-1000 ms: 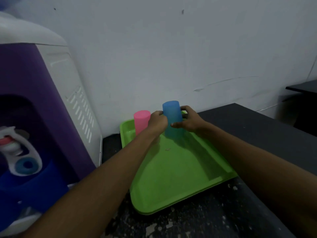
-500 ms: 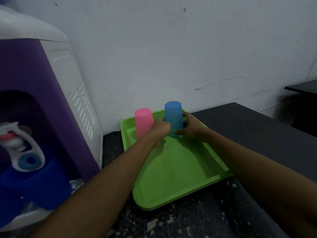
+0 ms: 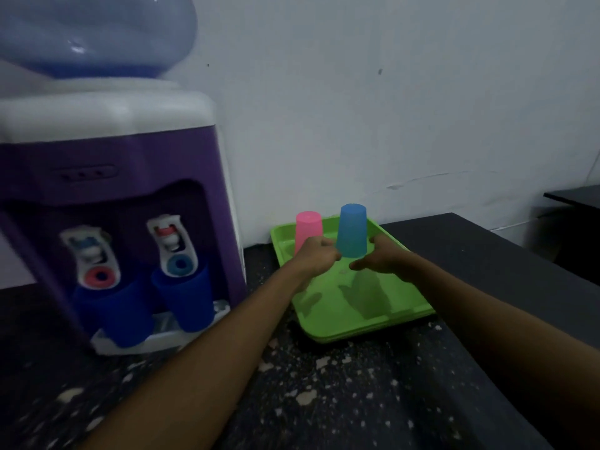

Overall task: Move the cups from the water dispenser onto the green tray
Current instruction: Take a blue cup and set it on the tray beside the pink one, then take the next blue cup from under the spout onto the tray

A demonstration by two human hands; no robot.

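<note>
A green tray (image 3: 373, 306) lies on the dark counter to the right of the purple water dispenser (image 3: 130, 157). Upside down at its far end stand a pink cup (image 3: 308, 227) and a light blue cup (image 3: 352, 228). My left hand (image 3: 316, 256), fingers curled, hovers just left of the light blue cup's base, in front of the pink cup. My right hand (image 3: 383, 259) is just right of that cup, fingers apart and empty. Two dark blue cups (image 3: 126, 313) (image 3: 185, 297) stand on the dispenser's drip tray under the taps.
A blue water bottle (image 3: 97, 34) tops the dispenser. The speckled dark counter (image 3: 341, 384) runs toward me, and the white wall stands right behind the tray. A second dark surface (image 3: 574, 196) shows at the far right.
Both hands have let go of the light blue cup, which now stands on the tray beside the pink one. My view has swung left and up, bringing the dispenser front into sight.
</note>
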